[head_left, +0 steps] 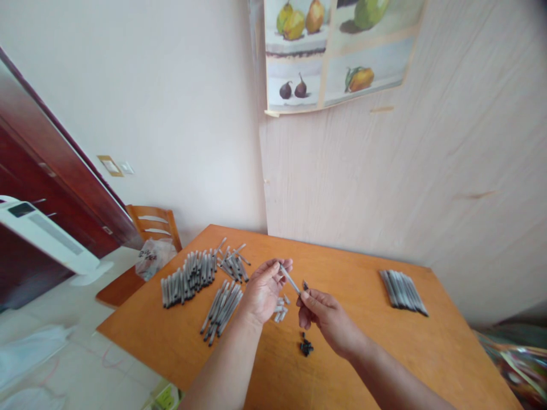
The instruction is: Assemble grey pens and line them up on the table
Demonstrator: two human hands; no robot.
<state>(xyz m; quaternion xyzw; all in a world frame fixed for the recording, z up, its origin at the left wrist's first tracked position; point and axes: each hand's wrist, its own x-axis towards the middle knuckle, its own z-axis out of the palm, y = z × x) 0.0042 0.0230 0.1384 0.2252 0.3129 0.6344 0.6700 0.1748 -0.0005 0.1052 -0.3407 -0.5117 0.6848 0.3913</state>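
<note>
1. You have the pen point(291, 279) in the air above the table point(363, 350), bridging the gap between your two hands, with each hand at one end.
2. Its long axis runs aslant: the far end sits up and to the left, at the fingertips of your left hand point(261, 293); the near end slopes down and to the right, into the fingers of your right hand point(325, 314).
3. Both hands are about equally near, since both touch it. Your left hand pinches the upper end between thumb and fingers, palm turned partly up; your right hand grips the lower end, thumb on top.
4. The pen looks slim, straight and pale grey, seemingly translucent, with a dark spot at the upper end. Your right fingers cover its lower tip.
5. A small dark piece point(305, 285) shows just beyond your right fingers; you cannot tell here whether they hold it.
6. Below your hands lie small white pieces point(280, 312) and, nearer you, a cluster of black pieces point(306, 347).
</note>
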